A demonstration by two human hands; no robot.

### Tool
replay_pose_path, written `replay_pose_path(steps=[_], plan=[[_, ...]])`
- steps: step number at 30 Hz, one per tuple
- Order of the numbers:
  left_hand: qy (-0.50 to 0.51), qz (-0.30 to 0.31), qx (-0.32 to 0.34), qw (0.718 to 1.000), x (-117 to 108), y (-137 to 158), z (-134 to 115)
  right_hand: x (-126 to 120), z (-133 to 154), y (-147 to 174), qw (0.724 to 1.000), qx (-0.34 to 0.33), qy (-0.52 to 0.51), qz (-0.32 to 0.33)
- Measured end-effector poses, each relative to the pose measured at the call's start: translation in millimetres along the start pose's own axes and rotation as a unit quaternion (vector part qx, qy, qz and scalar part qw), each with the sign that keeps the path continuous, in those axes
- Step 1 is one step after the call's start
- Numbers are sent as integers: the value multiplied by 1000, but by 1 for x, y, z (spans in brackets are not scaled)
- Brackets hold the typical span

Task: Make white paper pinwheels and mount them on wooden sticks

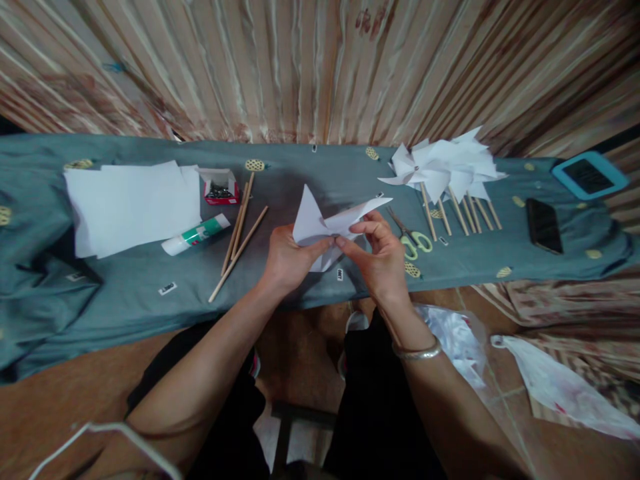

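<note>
A white paper pinwheel (314, 223) with bent-in blades is held up over the near edge of the cloth-covered table. My left hand (289, 257) is closed on its left side, the thumb pressing near the centre. From the right, my right hand (379, 253) pinches at the same centre, its thumb and fingers on the paper; a small dark spot shows between the two thumbs, too small to make out. Just right of my right hand lie green-handled scissors (415, 241). Several wooden sticks (239, 252) lie to the left of my left hand.
At the left are a stack of white paper (135, 207), a glue stick (196, 235) and a red box (220, 188) of small dark metal pieces. Finished pinwheels (445, 167) on sticks lie at the back right, near a phone (544, 225) and a blue-framed device (590, 175). Plastic bags (565, 380) lie on the floor.
</note>
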State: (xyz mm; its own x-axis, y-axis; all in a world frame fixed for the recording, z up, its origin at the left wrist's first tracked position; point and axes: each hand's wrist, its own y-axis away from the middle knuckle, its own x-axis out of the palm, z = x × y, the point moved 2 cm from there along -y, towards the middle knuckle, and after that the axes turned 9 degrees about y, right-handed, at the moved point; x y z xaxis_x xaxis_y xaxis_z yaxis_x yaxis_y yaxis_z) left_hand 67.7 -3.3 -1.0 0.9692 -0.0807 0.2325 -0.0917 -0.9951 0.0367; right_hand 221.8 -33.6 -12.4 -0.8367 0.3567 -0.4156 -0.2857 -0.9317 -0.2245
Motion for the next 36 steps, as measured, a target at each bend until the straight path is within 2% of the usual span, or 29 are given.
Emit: replay_pose_path(steps=[3,5,10,14,21,36], plan=[[4,0,-3,1000,0,0,-1,0,0,0,999,17,-17,-36],[13,-4,-5,1000,1,0,-1,-1,1,0,999,24,-19,-32],[21,3,-19,1000,-1,0,1,-5,8,-4,998,9,-56,34],[35,16,-38,999,-3,0,3,-8,13,-4,991,27,-94,94],[35,15,-47,998,-3,1,2,-10,17,-2,982,82,-147,82],[13,8,-52,999,-4,3,0,-8,20,-1,976,133,-153,85]])
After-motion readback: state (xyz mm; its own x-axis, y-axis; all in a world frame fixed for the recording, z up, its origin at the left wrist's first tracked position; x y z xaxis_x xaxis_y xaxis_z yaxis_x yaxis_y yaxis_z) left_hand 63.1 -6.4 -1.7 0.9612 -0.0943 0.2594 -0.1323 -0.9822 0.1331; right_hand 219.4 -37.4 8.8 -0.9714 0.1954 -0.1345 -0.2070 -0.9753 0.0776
